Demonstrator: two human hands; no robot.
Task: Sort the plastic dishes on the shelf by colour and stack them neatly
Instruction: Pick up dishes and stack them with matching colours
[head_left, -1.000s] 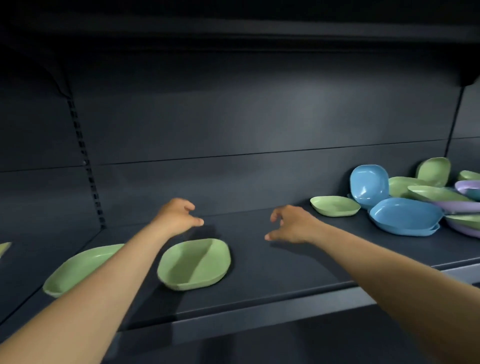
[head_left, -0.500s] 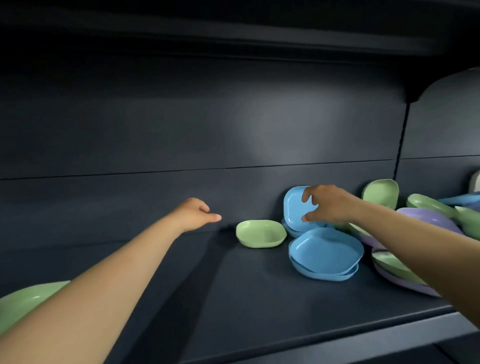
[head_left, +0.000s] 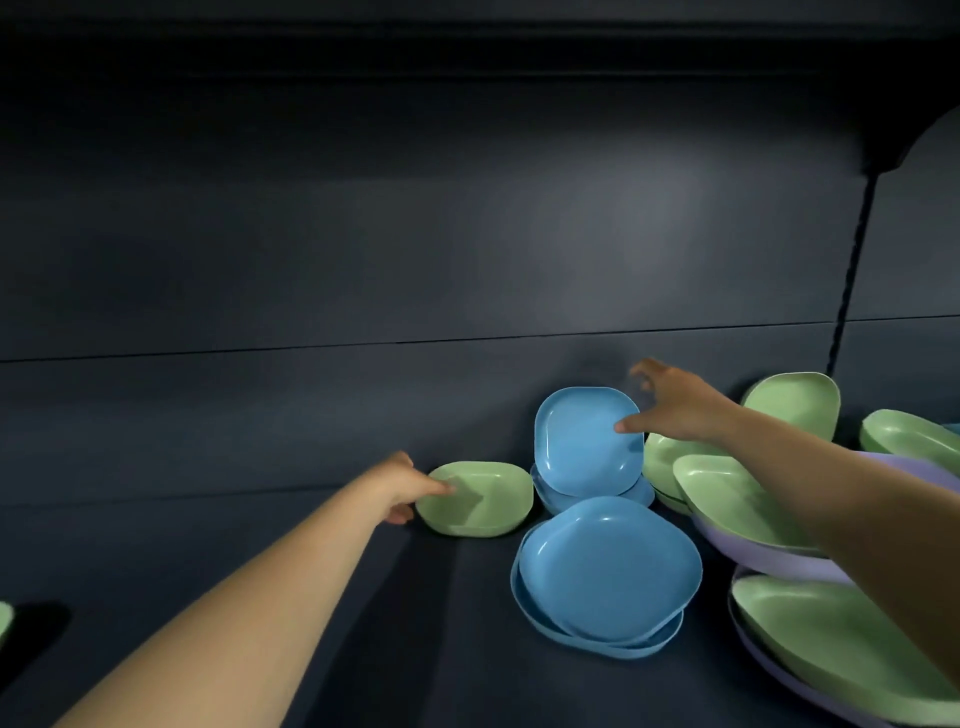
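Note:
A small green bowl (head_left: 483, 501) sits on the dark shelf (head_left: 291, 582) near the back wall. My left hand (head_left: 402, 486) pinches its left rim, thumb on the inside. A blue dish (head_left: 584, 441) leans upright on other blue dishes (head_left: 545, 499) behind a flat stack of blue plates (head_left: 608, 571). My right hand (head_left: 675, 408) is at the leaning dish's right edge, with fingers spread and the thumb touching its face. Green dishes (head_left: 727, 499) and purple dishes (head_left: 779, 564) lie jumbled under my right forearm.
One green dish (head_left: 795, 405) leans on the back wall at the right, another green dish (head_left: 909, 439) lies beyond it. A green dish's edge (head_left: 4, 621) shows at the far left. A shelf upright (head_left: 852, 270) rises at the right.
The view swung right and closer. My left hand moved right and took the small green bowl's rim. My right hand slid from the leaning blue dish's top to its right edge.

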